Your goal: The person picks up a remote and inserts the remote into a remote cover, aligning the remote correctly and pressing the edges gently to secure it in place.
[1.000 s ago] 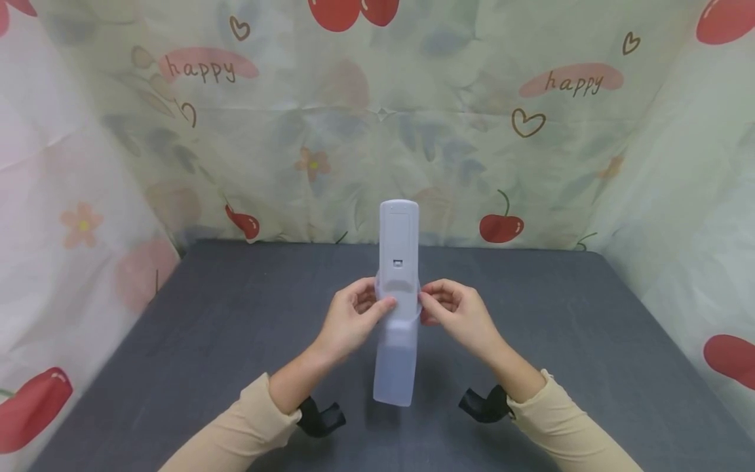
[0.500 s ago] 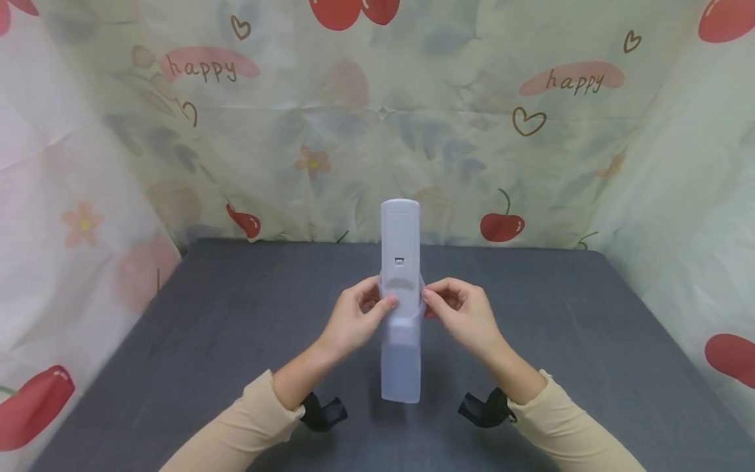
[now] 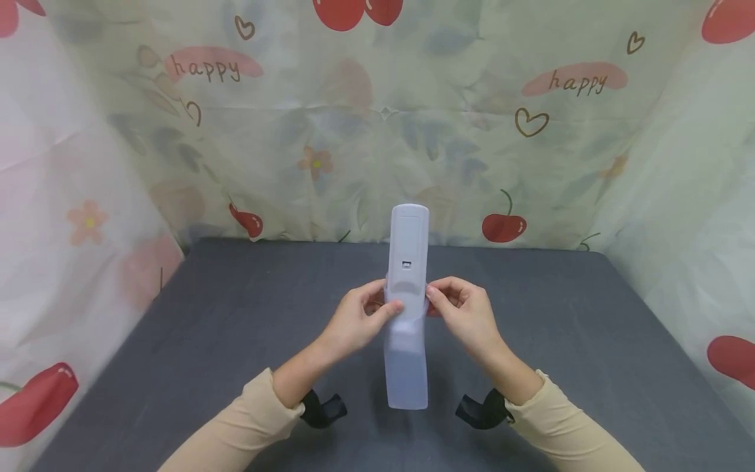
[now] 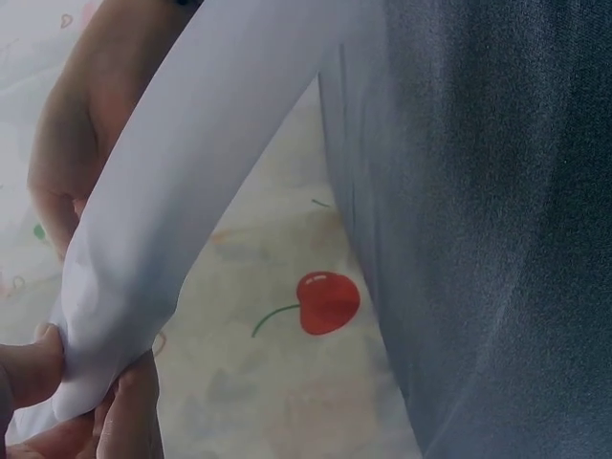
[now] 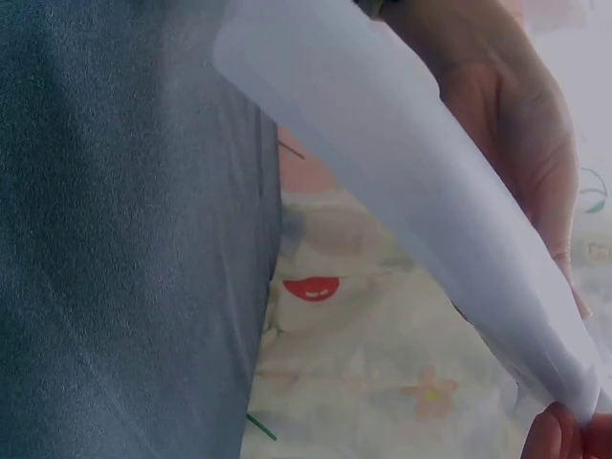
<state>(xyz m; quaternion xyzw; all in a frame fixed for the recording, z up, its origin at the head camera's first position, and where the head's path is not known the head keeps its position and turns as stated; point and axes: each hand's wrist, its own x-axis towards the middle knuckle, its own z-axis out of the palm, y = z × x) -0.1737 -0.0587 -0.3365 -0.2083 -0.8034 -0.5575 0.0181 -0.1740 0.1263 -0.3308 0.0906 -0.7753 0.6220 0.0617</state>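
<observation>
A white remote control [image 3: 409, 236] stands upright with its back and battery cover toward me in the head view. Its lower part is inside a translucent soft sleeve [image 3: 407, 380], whose bottom end hangs loose below the remote. My left hand [image 3: 352, 320] grips remote and sleeve from the left, thumb across the back. On the other side, my right hand [image 3: 467, 313] pinches the sleeve's upper edge between thumb and index finger. Both wrist views show the hanging sleeve [image 4: 182, 172] large and close, hiding part of the opposite hand. The remote's front is hidden.
A dark grey cloth-covered table [image 3: 248, 308] lies under the hands. A patterned curtain [image 3: 377, 164] with cherries and hearts closes off the back and both sides. Black wrist mounts [image 3: 323, 410] hang beneath each forearm.
The remote and sleeve have shifted a little to the right, with the left hand following. The sleeve's loose lower end has swung right. Both hands keep their hold.
</observation>
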